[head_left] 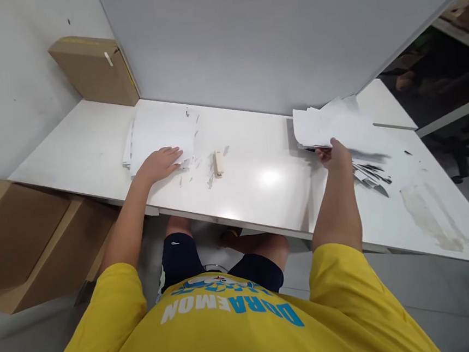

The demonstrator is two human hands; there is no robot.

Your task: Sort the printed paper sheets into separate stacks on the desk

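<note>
On the left of the white table, my left hand (163, 164) lies flat with its fingers stretched over a stack of white paper (160, 130). My right hand (335, 153) pinches the near edge of some white sheets (320, 127) on the right, lifting that edge a little off the table. Between the two hands rests a small cream stapler (219, 163), touched by neither. Just right of my right hand, narrow black-and-white paper strips (369, 175) lie in a loose bunch, partly under the sheets.
A closed cardboard box (94, 70) stands in the back left corner against the wall. Larger cardboard boxes (30, 237) are below the table at the left. A grey panel (247, 38) rises along the table's back edge. A brownish stain (431, 216) marks the tabletop at right.
</note>
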